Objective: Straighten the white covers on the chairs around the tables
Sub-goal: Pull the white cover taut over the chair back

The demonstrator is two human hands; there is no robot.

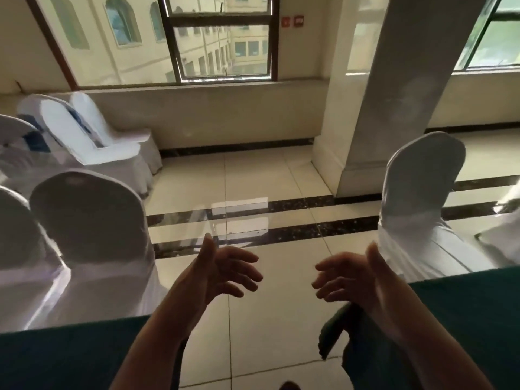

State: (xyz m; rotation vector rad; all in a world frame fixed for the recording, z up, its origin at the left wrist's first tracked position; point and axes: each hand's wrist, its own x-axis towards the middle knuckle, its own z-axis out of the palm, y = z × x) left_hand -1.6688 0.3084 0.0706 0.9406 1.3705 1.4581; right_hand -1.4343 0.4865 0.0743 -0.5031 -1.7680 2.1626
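My left hand [222,273] and my right hand [351,274] are raised in front of me over the tiled floor, palms facing each other, fingers spread, holding nothing. A white-covered chair [92,220] stands close on the left, its back toward me. Another white-covered chair [419,198] stands to the right of my right hand. Neither hand touches a cover. Two more covered chairs [84,142] with blue sashes sit further back on the left.
Green tablecloths cover a table at lower left [62,358] and one at lower right [464,319]. A square white pillar [394,94] rises at right. A low wall with windows [222,40] runs across the back. Glossy tiles with dark stripes [281,220] lie between the tables.
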